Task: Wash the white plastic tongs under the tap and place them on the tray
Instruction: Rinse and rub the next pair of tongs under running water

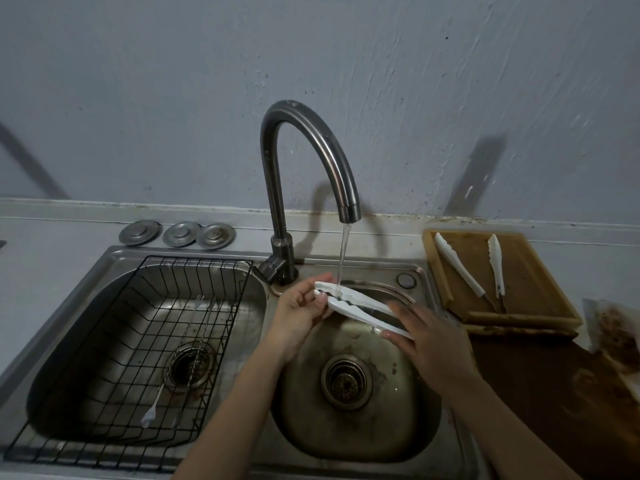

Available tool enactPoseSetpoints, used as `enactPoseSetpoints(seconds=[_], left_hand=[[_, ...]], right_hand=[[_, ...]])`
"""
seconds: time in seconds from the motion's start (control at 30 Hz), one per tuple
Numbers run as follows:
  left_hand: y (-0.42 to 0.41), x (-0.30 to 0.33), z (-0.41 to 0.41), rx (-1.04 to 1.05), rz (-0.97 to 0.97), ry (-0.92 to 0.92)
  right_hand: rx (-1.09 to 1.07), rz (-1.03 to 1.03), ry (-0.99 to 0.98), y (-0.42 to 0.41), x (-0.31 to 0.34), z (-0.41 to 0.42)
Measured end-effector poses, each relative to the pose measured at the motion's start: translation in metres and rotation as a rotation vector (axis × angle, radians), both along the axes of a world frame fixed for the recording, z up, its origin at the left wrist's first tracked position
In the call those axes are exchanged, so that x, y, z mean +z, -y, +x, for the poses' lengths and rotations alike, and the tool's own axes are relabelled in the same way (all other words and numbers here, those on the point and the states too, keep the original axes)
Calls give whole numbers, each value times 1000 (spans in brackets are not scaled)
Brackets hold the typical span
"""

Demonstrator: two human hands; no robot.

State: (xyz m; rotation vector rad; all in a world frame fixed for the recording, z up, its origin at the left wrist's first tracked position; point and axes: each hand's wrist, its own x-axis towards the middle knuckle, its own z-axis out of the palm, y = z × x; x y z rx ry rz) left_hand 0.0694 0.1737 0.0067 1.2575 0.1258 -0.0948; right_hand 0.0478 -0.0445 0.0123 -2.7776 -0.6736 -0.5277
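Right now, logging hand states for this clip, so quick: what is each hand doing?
Left hand: grips the tip end of the white tongs under the running water.
Right hand: blurred, on the tongs' other end; grip cannot be told.

Open path from right basin to tray, tap arching overhead

I see bare room over the right basin and across its rim to the wooden tray, where two white tongs take the middle; the tap arches above, and a wire rack fills the left basin.

Tray right of sink; rack in left basin.
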Motion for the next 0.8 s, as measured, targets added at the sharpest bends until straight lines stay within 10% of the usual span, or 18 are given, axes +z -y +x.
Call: enactPoseSetpoints(seconds=[0.33,0.5,0.8], left_hand=[[0,4,-5,73,200,97],[-20,-9,-2,272,840,43],[-73,-7,21,464,971,-91]], right_hand=[[1,28,-77,5,3,-6],[-11,-52,-301,-7,-3,-3],[2,99,-534,-54,-8,2]])
